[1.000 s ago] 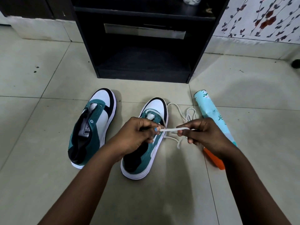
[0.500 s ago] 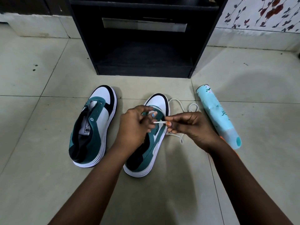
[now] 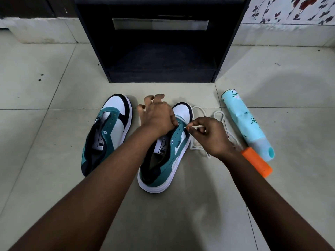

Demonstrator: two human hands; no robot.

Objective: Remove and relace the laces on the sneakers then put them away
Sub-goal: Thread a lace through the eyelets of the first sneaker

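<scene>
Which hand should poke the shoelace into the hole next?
Probably the right hand: it already pinches the white lace, tip aimed at the eyelets of the right-side sneaker. The left hand steadies that shoe's eyelet edge, other fingers spread.

Two sneakers lie side by side on the floor (image 3: 54,178): left sneaker (image 3: 108,131), right sneaker (image 3: 168,158); lace (image 3: 199,147) right of them, umbrella (image 3: 248,127) farther right, cabinet (image 3: 163,51) behind

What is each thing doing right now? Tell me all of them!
Left sneaker: on floor, unlaced.
Right sneaker: on floor, being laced.
White lace: mostly loose beside it.
Left hand: pinching the eyelet flap.
Right hand: pinching the lace tip.
Umbrella: folded, lying down.
Black shelf: open-fronted.
</scene>
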